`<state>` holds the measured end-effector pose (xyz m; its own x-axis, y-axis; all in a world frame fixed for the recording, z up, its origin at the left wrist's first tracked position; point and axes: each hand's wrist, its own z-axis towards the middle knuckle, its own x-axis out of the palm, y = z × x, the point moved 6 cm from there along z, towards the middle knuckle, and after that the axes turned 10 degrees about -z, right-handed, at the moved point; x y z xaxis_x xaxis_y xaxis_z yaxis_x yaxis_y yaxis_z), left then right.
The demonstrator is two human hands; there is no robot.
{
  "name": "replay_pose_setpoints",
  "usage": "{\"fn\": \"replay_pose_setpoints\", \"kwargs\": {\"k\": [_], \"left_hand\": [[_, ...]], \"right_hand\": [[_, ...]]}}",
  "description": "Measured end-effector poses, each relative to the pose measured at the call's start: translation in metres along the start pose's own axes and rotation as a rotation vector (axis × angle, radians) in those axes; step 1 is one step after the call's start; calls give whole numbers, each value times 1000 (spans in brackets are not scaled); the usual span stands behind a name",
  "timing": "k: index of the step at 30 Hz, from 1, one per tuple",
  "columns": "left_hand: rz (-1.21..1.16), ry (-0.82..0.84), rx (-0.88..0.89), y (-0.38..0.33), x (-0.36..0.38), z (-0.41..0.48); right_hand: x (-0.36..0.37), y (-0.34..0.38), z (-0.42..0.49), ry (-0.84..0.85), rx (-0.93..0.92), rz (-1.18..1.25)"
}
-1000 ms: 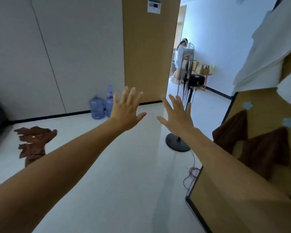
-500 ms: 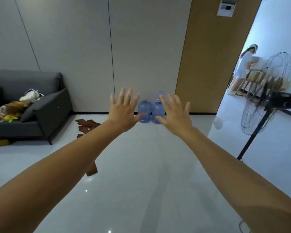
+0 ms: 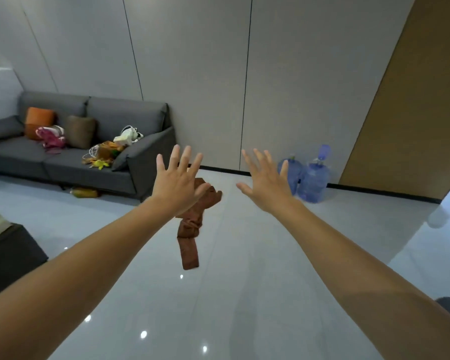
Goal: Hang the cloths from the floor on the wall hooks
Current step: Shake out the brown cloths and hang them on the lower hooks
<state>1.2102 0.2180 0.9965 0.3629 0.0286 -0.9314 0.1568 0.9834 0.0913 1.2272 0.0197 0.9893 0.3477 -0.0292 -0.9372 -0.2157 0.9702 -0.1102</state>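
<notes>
Brown cloths (image 3: 192, 227) lie in a crumpled strip on the glossy grey floor, in the middle of the view. My left hand (image 3: 178, 181) is stretched out in front of me with fingers spread, holding nothing, and it covers the far end of the cloths. My right hand (image 3: 266, 181) is held out beside it, fingers also spread and empty, to the right of the cloths. Both hands are in the air, well above the floor. No wall hooks are in view.
A grey sofa (image 3: 94, 152) with cushions and clutter stands against the left wall. Two blue water bottles (image 3: 311, 178) stand by the grey panel wall on the right. A wooden panel (image 3: 411, 113) is at far right, a dark low piece of furniture (image 3: 8, 258) at lower left.
The view has swung left: the fan, the doorway and the person there have left the frame, and the sofa and brown cloths have come to the centre. Both hands stay spread and empty.
</notes>
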Motion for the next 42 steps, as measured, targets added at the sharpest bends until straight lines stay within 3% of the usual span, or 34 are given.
{"fn": "replay_pose_setpoints", "kwargs": {"k": [18, 34, 42], "left_hand": [[112, 101, -366, 123, 119, 178], [27, 77, -359, 254, 231, 389], [23, 128, -387, 295, 306, 466]], "right_hand": [[143, 34, 290, 7, -331, 70], [244, 77, 526, 35, -319, 49], [333, 86, 609, 115, -322, 58]]}}
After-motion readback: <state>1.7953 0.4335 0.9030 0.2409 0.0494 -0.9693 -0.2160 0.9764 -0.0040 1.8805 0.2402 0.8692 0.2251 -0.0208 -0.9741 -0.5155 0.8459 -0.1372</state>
